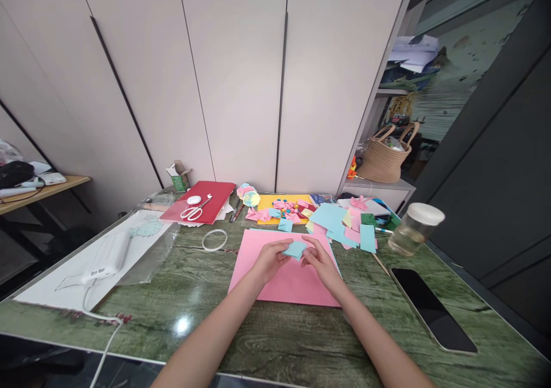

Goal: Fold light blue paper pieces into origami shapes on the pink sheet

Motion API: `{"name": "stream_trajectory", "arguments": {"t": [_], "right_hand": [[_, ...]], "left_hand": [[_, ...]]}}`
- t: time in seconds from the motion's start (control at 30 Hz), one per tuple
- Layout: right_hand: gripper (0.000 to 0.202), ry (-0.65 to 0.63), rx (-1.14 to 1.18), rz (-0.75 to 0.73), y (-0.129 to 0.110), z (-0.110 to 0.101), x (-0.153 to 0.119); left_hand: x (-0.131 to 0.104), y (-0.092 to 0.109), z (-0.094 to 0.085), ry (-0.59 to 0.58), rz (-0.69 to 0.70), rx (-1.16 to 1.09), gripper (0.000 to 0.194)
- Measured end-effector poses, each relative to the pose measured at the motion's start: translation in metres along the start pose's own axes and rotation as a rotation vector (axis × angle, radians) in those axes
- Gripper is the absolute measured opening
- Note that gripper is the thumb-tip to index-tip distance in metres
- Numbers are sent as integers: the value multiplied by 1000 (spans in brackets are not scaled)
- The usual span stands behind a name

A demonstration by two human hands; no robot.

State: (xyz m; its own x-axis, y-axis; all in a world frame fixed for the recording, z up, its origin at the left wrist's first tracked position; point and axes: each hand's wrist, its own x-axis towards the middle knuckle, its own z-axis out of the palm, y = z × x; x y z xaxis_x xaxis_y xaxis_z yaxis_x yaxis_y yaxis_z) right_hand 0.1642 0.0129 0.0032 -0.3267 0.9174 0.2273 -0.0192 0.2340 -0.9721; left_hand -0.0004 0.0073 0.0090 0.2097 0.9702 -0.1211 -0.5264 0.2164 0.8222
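A small folded piece of light-blue paper (295, 249) is held above a pink sheet of paper (284, 289) in the middle of the table. My left hand (272, 260) pinches its left edge between thumb and fingers. At the right edge, my right hand (319, 260) has its fingers curled in around the paper, the index finger stretched along the top. Just beyond the pink sheet lies another small light-blue folded piece (285, 225). Behind that, several pink folded pieces (258, 214) rest on and around a yellow sheet (301, 198).
Loose coloured paper (329, 217) lies to the right, near a lidded water jar (413, 230) and a phone (433, 310). On the left are a roll of tape (214, 240), scissors (192, 212) on a red folder (217, 196), and a white power strip (107, 256) with its cable.
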Motion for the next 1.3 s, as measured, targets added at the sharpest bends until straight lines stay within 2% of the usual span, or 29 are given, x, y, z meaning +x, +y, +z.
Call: {"name": "stream_trajectory", "arguments": {"t": [0.07, 0.2, 0.37, 0.53, 0.63, 0.73, 0.9, 1.07, 1.3], "right_hand": [[34, 28, -68, -47, -1, 0, 0], [16, 27, -230, -139, -6, -1, -1], [13, 21, -286, -133, -4, -5, 0], [16, 95, -201, -72, 6, -5, 5], [20, 98, -67, -66, 8, -4, 6], [25, 98, 1, -42, 6, -3, 5], [25, 117, -20, -29, 1, -1, 3], [26, 125, -50, -28, -2, -1, 2], [21, 117, -49, -59, -2, -1, 2]], "left_hand": [[0, -1, -1, -10, 17, 39, 32], [1, -2, 1, -3, 82, 177, 31], [3, -4, 2, -3, 186, 335, 31], [1, -4, 4, -43, 234, 384, 38], [-1, -2, 7, -100, 223, 350, 42], [-2, -2, 8, -101, 211, 335, 42], [-4, -1, 11, -82, 179, 311, 38], [-6, 0, 14, -45, 229, 417, 39], [-4, -3, 12, -58, 265, 467, 39]]}}
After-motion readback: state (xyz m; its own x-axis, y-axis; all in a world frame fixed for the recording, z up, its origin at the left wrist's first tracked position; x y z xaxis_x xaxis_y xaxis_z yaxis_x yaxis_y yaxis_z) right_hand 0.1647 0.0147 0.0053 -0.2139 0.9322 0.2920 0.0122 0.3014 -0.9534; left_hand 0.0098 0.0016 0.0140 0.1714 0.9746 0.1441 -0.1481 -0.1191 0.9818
